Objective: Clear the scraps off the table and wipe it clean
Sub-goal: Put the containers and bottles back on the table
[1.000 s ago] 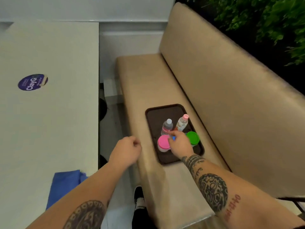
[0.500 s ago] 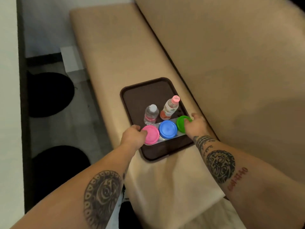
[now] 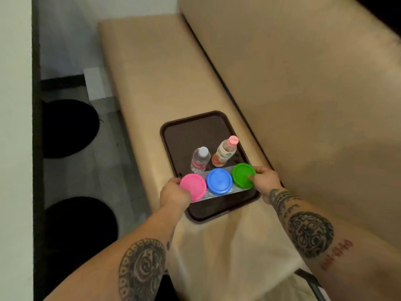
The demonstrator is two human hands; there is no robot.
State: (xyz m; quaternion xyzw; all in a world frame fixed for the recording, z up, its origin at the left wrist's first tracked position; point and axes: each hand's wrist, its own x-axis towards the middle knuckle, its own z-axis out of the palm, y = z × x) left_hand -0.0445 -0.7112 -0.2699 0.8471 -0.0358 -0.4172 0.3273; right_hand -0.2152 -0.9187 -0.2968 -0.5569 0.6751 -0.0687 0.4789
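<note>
A dark brown tray [image 3: 195, 127] lies on the beige bench seat [image 3: 156, 72]. On it stand a clear water bottle [image 3: 200, 160] and a bottle with a pink cap [image 3: 225, 152]. In front of them a clear rack [image 3: 217, 195] carries three tubs with a pink lid [image 3: 193, 187], a blue lid [image 3: 219, 181] and a green lid [image 3: 242, 175]. My left hand [image 3: 174, 195] grips the rack's left end beside the pink lid. My right hand [image 3: 265, 179] grips the right end, thumb on the green lid.
The white table's edge [image 3: 15, 127] runs down the far left. Two black round stools [image 3: 69, 128] sit on the grey floor between table and bench. The bench backrest [image 3: 314, 94] rises close behind the tray.
The view swung from the table down to the bench. My left hand reached to the rack's left end, and my right hand shifted from the middle tub to the green-lidded end.
</note>
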